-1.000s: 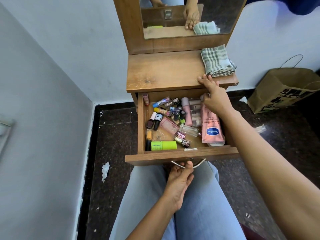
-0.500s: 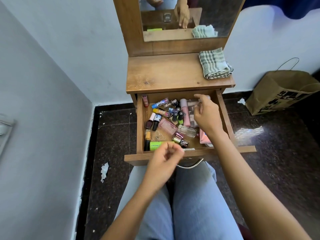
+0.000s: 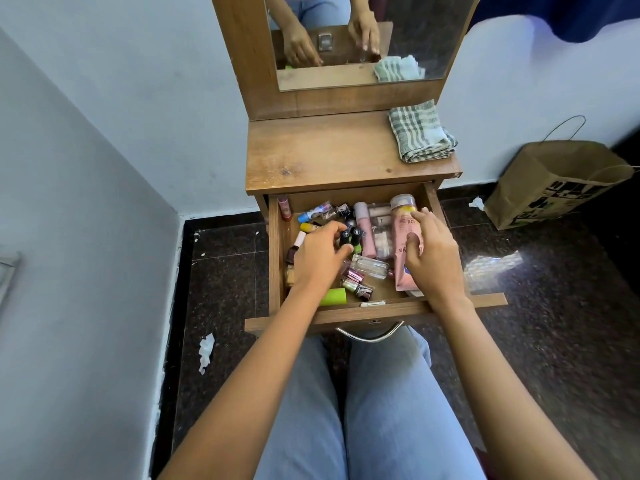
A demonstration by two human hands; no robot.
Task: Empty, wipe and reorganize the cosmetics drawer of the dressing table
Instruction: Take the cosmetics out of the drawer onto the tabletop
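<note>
The cloth (image 3: 420, 131) at the table's (image 3: 329, 150) back right corner was green-and-white checked — the tube (image 3: 403, 230) pink, the bottles (image 3: 350, 236) black-capped, the stick (image 3: 334, 296) at the drawer's (image 3: 381, 311) front edge lime.

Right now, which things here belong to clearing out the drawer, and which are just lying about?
Job: open wooden drawer; pink plastic lotion tube in the right hand; small black-capped bottles in the left hand; green-checked folded cloth for wiping.
Lying about: brown paper bag, white paper scrap on the floor.

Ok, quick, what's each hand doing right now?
Left hand: grips small bottles in the drawer.
Right hand: grips the pink tube.
</note>
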